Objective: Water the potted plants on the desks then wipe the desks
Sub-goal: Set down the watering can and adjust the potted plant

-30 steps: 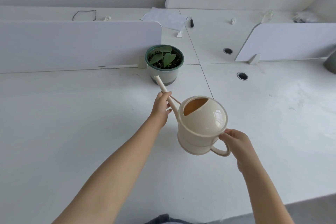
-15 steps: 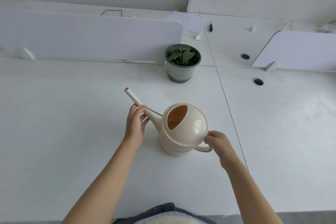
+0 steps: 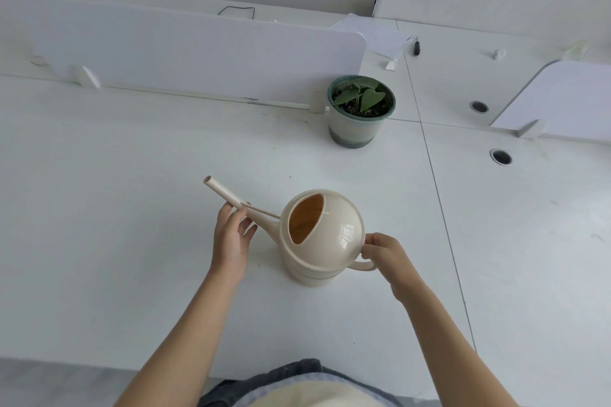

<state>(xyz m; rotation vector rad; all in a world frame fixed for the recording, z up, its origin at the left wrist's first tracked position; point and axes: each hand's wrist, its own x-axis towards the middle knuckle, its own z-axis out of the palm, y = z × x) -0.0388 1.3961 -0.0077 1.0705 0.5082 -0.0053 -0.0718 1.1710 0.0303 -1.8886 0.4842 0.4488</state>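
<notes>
A cream watering can (image 3: 325, 238) stands upright on the white desk (image 3: 115, 225), its long spout pointing up and to the left. My left hand (image 3: 231, 238) touches the spout from below with fairly straight fingers. At the can's right side, my right hand (image 3: 385, 251) grips the looped handle. A potted plant (image 3: 361, 109) with green leaves in a green-rimmed pot sits farther back, right of the can, at the end of a divider panel. The spout points away from the plant.
A white divider panel (image 3: 198, 53) runs along the desk's far edge on the left, and another divider (image 3: 568, 99) stands at the right. Two cable holes (image 3: 501, 156) are in the right desk. Papers (image 3: 380, 36) and a pen lie on the far desk.
The watering can came down and back from the plant and now stands on the desk. My left hand's fingers have loosened on the spout.
</notes>
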